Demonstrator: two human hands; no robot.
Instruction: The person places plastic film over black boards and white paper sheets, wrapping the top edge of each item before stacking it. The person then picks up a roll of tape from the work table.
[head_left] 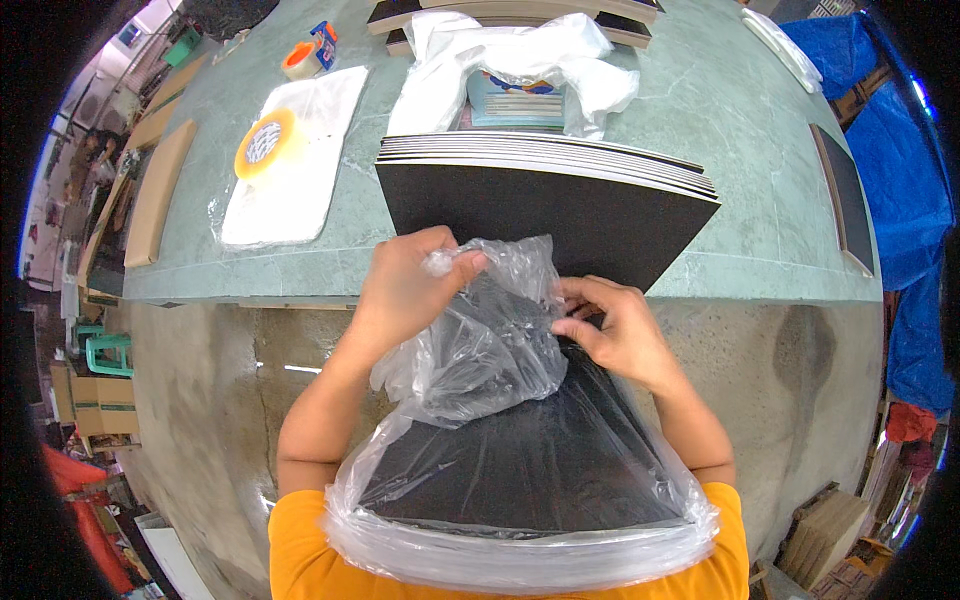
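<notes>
The clear plastic bag around the black board at lower centre probably wants its loose end drawn evenly flat, the left hand pinching that end mid-frame, the right hand at its edge, grip unclear.

That shirt catches my eye: a warm yellow-orange, plain wherever I can see it, though most of its front is hidden from me. The left sleeve and right sleeve are short, in the same shade. The left forearm and right forearm are bare, and so are the left hand and right hand.
</notes>
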